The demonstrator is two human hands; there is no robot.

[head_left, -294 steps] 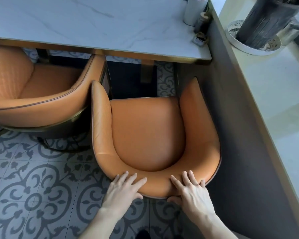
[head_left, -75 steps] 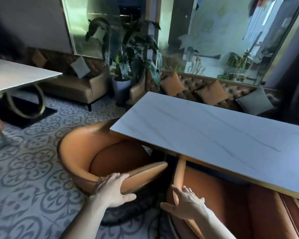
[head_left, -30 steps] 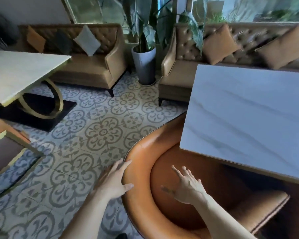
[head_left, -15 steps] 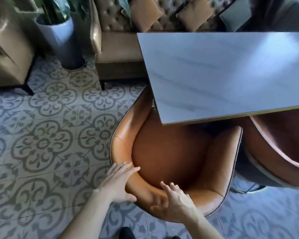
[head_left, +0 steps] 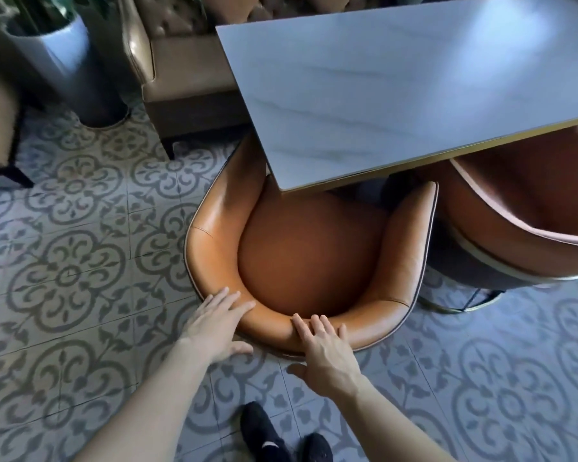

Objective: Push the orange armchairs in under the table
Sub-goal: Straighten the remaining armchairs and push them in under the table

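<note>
An orange armchair point(head_left: 309, 258) stands below me, its front edge tucked under the corner of the grey marble table point(head_left: 397, 81). Both my hands rest on the top of its curved backrest. My left hand point(head_left: 216, 323) lies flat on the left part of the rim, fingers spread, thumb down the outside. My right hand point(head_left: 324, 351) presses the middle of the rim, fingers over the top. A second orange armchair point(head_left: 521, 225) sits to the right, partly under the same table.
A tan leather sofa point(head_left: 167, 71) stands at the table's far end, close to the chair's left arm. A grey plant pot point(head_left: 70, 61) is at the upper left. Patterned floor tiles point(head_left: 67, 275) spread to the left. My dark shoes point(head_left: 271, 435) are at the bottom.
My view has swung down onto the left armchair. My right hand came off the inner seat side and settled on top of the backrest; the left hand stayed on the rim.
</note>
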